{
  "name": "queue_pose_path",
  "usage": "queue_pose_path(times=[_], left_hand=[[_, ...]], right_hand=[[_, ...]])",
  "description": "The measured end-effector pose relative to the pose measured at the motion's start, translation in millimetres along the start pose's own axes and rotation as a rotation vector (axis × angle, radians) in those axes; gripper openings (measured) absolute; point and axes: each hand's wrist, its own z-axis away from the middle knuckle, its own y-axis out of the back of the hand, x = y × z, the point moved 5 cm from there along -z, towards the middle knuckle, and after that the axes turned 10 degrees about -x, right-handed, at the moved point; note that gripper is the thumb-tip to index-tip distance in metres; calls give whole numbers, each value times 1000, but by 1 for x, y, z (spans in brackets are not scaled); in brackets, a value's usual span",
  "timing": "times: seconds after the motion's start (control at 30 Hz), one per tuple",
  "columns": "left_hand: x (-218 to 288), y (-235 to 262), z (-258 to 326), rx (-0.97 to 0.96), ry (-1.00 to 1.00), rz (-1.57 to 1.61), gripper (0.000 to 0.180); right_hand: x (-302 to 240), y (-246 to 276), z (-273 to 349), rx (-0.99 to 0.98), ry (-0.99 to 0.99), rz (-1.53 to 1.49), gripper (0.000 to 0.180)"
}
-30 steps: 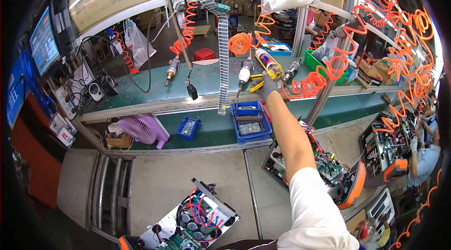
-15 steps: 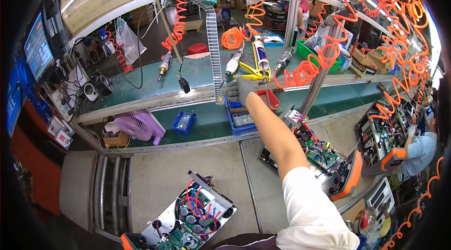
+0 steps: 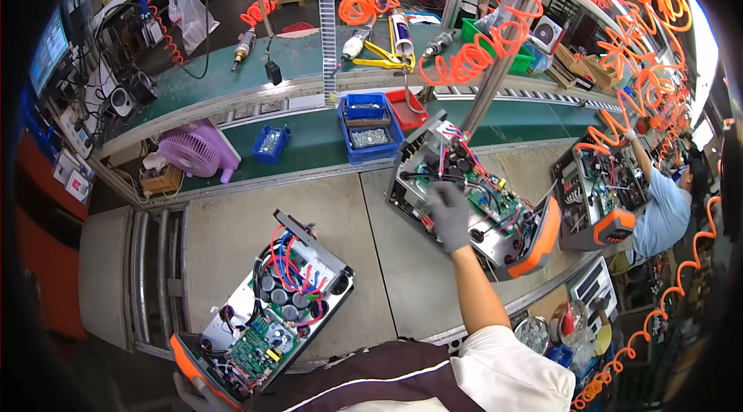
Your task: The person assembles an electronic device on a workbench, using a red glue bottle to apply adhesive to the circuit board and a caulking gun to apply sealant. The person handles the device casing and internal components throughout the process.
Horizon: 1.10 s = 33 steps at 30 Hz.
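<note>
My right hand (image 3: pixel 449 215), in a grey glove, hovers with curled fingers over an open electronics unit (image 3: pixel 495 215) with an orange end cap, coloured wires and a green circuit board. Whether it holds something small is hidden. My left hand (image 3: pixel 190 395), also gloved, shows only at the lower edge and grips the orange end of a second open unit (image 3: pixel 271 307), which lies tilted on the grey bench (image 3: pixel 224 226) with black capacitors and red and blue wires showing.
Blue parts bins (image 3: pixel 366 127) and a red tray (image 3: pixel 404 109) sit on the green belt behind. A purple fan (image 3: pixel 197 150) stands left. Orange coiled hoses (image 3: pixel 472 64) and power screwdrivers (image 3: pixel 354 44) hang above. Another person (image 3: pixel 658 207) works on a third unit (image 3: pixel 592 195) at right.
My right arm has drawn back from the blue bins on the belt down to the open unit on the right. The view has dipped, and the left unit sits higher in it.
</note>
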Motion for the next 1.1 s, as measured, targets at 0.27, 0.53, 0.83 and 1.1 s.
queue_pose_path(times=[0.27,0.53,0.83,1.1], left_hand=[[-21,2,-4,75,-20,115,44],[-42,-1,2,356,193,753,29],[-96,-41,56,369,197,711,36],[-89,-27,56,358,85,543,39]], right_hand=[[0,138,57,316,187,857,16],[56,-44,90,-603,-175,-54,37],[99,-177,80,-464,-341,-638,36],[46,-169,109,-405,-229,-592,41]])
